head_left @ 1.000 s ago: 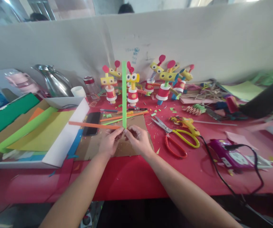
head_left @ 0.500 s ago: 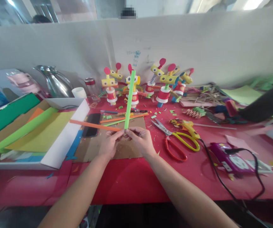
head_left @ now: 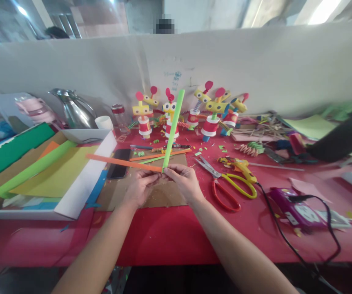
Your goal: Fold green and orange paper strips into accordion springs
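A light green paper strip (head_left: 174,126) and an orange paper strip (head_left: 119,161) meet end to end in a corner above the cardboard mat (head_left: 166,194). The green one points up and away; the orange one stretches left. At the corner, my right hand (head_left: 183,179) pinches both strips between thumb and fingers. My left hand (head_left: 141,185) is closed with its fingertips at the lower edge of the orange strip, just left of the corner; its grip is partly hidden.
Several paper-cup figures (head_left: 210,127) stand along the back wall. Scissors (head_left: 215,175), a yellow glue gun (head_left: 243,169) and a purple device (head_left: 297,208) with a black cable lie right. On the left are a white box (head_left: 85,183) of coloured paper and a phone (head_left: 119,163).
The green strip's top has swung right, and the corner has moved slightly right. My left fingertips have slid a little down from the corner. The whole view has shifted slightly.
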`<action>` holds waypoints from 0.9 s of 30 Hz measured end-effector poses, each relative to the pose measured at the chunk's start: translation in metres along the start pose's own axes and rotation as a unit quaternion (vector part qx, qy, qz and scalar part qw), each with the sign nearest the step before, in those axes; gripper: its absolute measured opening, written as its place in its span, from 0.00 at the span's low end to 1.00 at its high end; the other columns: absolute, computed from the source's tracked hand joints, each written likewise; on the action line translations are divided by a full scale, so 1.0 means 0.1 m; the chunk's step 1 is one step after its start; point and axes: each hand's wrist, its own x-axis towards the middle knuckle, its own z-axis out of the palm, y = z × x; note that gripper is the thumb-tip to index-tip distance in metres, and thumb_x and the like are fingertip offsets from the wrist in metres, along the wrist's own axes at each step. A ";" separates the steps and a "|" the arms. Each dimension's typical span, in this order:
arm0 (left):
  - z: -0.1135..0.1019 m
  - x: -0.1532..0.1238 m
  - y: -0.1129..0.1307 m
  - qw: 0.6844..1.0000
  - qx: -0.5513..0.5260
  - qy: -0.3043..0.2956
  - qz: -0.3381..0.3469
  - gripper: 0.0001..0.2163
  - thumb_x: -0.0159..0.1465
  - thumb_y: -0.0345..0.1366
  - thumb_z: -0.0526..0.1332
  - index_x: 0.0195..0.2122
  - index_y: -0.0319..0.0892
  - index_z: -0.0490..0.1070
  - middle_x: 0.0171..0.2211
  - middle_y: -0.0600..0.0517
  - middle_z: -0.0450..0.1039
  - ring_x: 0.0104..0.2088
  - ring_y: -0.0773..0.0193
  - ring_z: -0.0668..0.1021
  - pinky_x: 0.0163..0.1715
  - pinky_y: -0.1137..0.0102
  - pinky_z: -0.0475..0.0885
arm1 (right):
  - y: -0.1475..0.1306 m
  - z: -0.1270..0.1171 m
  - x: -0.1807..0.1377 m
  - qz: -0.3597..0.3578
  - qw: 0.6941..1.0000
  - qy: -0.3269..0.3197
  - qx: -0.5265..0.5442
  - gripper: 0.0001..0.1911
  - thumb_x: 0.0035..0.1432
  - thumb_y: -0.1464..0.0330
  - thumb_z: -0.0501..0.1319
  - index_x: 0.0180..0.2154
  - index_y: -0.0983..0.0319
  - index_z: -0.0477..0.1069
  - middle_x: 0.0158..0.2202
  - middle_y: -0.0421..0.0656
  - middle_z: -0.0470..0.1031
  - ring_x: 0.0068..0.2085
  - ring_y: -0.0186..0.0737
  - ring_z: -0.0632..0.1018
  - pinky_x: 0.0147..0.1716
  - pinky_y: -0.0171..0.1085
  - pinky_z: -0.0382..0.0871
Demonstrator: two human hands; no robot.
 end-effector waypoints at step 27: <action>-0.07 0.06 -0.07 0.999 -0.008 -0.009 -0.053 0.08 0.44 0.34 0.72 0.22 0.37 0.75 0.19 0.53 0.72 0.21 0.72 0.71 0.22 0.76 0.64 | 0.10 -0.03 0.04 -0.006 0.999 -0.007 -0.030 0.10 0.44 0.63 0.68 0.28 0.63 0.78 0.23 0.41 0.77 0.24 0.33 0.75 0.28 0.33 0.69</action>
